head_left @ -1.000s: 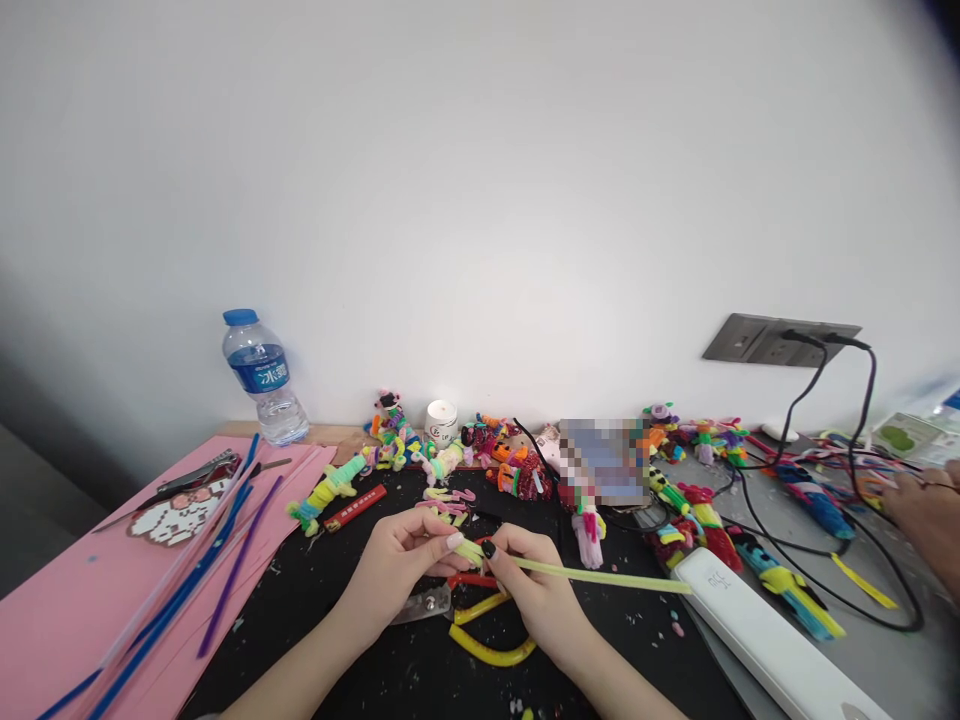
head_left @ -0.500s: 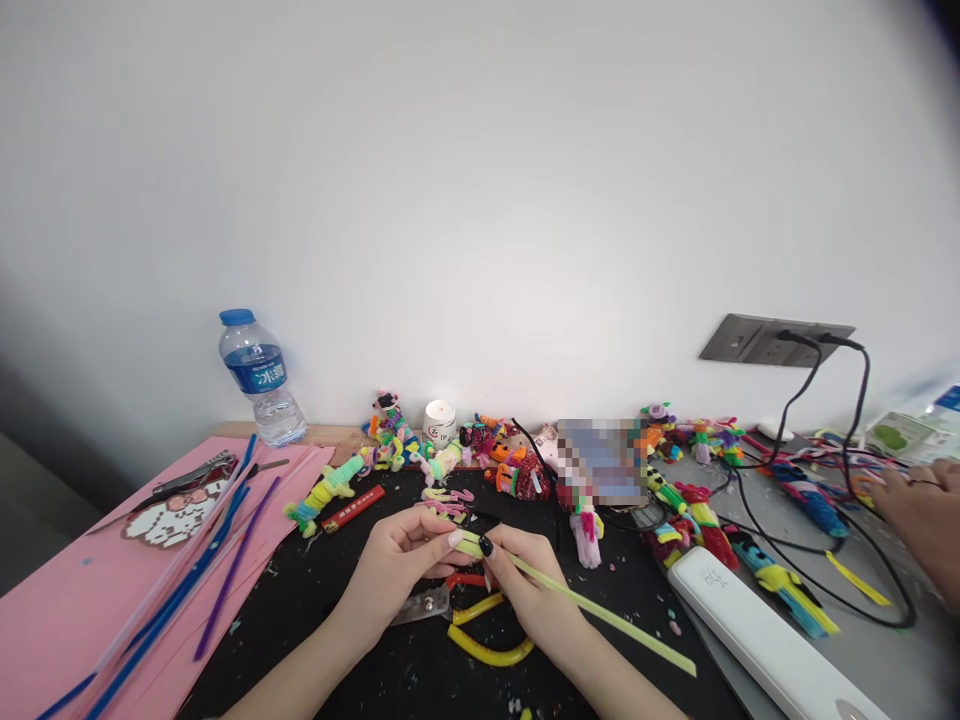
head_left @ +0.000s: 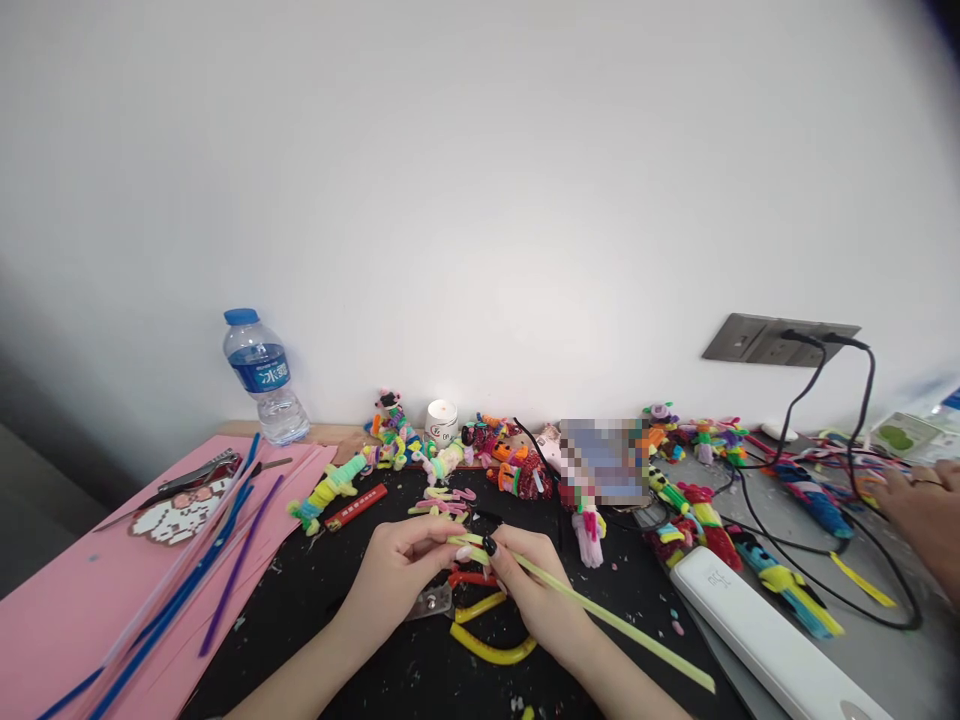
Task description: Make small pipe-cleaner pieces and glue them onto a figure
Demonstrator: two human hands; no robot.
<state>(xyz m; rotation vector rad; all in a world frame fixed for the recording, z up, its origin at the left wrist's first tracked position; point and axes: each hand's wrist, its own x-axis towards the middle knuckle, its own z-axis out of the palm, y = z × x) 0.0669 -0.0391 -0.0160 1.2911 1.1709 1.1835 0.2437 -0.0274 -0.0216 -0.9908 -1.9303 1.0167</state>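
Between my two hands is a pale yellow-green pipe cleaner [head_left: 622, 627]. Its long free end slants down to the right across my right forearm, and its other end is folded near my fingertips. My left hand [head_left: 409, 570] pinches the folded part between thumb and fingers. My right hand [head_left: 525, 580], with a dark thumbnail, pinches it just beside. Under them on the black mat lie pliers with yellow handles [head_left: 495, 652], partly hidden by my hands. Bent pink and yellow pipe cleaner pieces [head_left: 442, 497] lie just beyond my fingers.
A water bottle [head_left: 262, 375] stands by the wall. Blue pipe cleaners [head_left: 172, 610] lie on pink sheets [head_left: 52, 600]. Several pipe cleaner dolls [head_left: 330, 490] line the back. At right are a white device [head_left: 772, 640], black cables [head_left: 892, 625] and another person's hand [head_left: 926, 515].
The folded end of the pipe cleaner has shifted slightly between my fingertips. Its free end reaches a little further down and right. The whole view has shifted slightly.
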